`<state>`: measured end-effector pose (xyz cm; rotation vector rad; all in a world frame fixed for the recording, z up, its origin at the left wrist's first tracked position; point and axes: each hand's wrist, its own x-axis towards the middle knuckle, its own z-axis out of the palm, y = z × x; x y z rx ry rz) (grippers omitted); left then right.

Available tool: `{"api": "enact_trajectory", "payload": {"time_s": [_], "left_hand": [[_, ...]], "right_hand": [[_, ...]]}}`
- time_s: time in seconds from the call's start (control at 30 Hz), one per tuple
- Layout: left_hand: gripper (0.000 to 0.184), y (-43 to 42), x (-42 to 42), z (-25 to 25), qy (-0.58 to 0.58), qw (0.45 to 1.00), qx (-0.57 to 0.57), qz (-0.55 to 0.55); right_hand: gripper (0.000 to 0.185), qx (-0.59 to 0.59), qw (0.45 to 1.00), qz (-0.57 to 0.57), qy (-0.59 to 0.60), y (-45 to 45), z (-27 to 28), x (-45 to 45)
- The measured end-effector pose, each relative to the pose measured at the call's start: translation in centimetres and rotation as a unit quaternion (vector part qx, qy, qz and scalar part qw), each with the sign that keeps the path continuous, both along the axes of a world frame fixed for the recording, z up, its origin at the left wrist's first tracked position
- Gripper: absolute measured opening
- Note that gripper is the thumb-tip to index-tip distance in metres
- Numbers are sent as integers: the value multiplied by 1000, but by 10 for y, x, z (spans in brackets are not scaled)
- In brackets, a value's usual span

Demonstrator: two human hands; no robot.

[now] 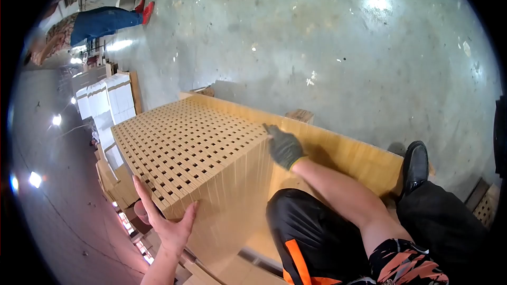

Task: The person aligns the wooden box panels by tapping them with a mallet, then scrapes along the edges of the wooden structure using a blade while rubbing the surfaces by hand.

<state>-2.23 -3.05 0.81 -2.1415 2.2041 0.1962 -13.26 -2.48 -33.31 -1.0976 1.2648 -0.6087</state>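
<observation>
A block of stacked light-wood strips or panels [232,190], its top face dotted with rows of dark square holes, stands on a yellowish wooden board [343,150]. My left hand [171,229] is bare. Its fingers and thumb are spread around the block's near left corner, with the thumb against the side. On my right hand [287,149] is a dark grey glove with a yellow cuff. It rests at the block's right corner, beside the board, its index finger extended along the top edge and the other fingers partly hidden.
My knee [301,232] and black shoe [416,166] are close to the board. Wooden blocks [300,115] show at the board's far edge. White stacked panels [108,100] stand at the left. Another person in blue trousers [103,24] and red shoes is at the upper left.
</observation>
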Motion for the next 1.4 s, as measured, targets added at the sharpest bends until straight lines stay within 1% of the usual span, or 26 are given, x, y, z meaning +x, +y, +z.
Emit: {"api": "enact_trajectory", "payload": {"time_s": [0.07,0.1,0.2,0.23,0.27,0.3,0.37,0.43,0.5,0.53,0.63,0.73,0.83,0.93,0.97,1.0,1.03,1.07,1.1,1.17,1.2,1.27,1.3,1.33,1.37,1.4], "left_hand": [[118,-1,1,-1,-1,1000,-6,-8],[118,-1,3,-1,-6,1000,-10,-17],[119,1,3,0,-9,999,-11,-31],[120,-1,5,0,-10,999,-15,-39],[121,1,5,-1,7,1000,-13,-2],[121,0,5,1,-3,1000,-15,-9],[121,0,4,0,-20,1000,-14,-20],[120,0,3,-1,-15,1000,-8,-5],[120,0,-3,2,-39,999,5,16],[120,1,-4,2,-35,999,6,23],[119,0,3,-2,11,1000,-12,-17],[118,0,3,0,12,1000,-5,-6],[119,-2,8,0,31,999,-1,-34],[119,-1,2,0,41,999,6,14],[120,-2,3,2,40,999,10,5],[121,-3,4,2,40,999,14,-3],[122,-3,4,1,41,999,21,-9],[122,-4,4,0,52,998,17,-10],[122,-3,3,-1,71,997,18,-1],[122,-3,4,-5,107,994,11,11],[122,-3,8,1,40,999,13,-8],[123,-5,9,0,35,999,9,-16],[123,-3,9,0,32,999,9,-16],[121,-3,6,0,9,1000,-1,-20],[120,-6,4,-2,22,1000,-5,-13],[119,-8,2,-4,36,999,-5,-5]], "right_hand": [[26,-196,978,70,-7,13,29,32],[26,-263,960,68,-70,14,96,5],[30,-358,901,14,-245,12,183,-21],[34,-381,888,-41,-255,11,173,-8],[34,-278,929,-72,-232,5,152,-4],[34,-170,959,-98,-206,-5,120,-9],[37,-159,975,-125,-94,-18,54,-24],[33,-145,977,-156,-5,-4,-4,-19],[30,14,998,-60,9,-1,-23,-29],[27,14,996,-86,-15,1,-23,-26],[27,105,993,37,45,-9,-16,-23],[28,98,992,56,48,-12,-11,-25],[31,86,992,81,37,-12,-15,-33],[35,78,990,115,33,-12,7,-17],[35,21,994,103,24,-6,26,-9],[34,-107,992,71,-21,0,62,-5],[34,-237,968,42,-67,8,108,-6],[33,-353,929,17,-107,17,155,-12],[33,-425,895,-10,-133,22,189,-19],[37,-427,887,-24,-175,15,199,-26],[38,-398,905,-49,-142,16,173,-11],[39,-216,966,-96,-106,-2,110,-9],[39,-50,987,-116,-102,-12,90,-20],[41,-33,995,-55,-81,-8,92,-14],[43,-16,998,2,-57,-3,99,-3],[50,-83,990,-11,-111,4,131,2]]}}
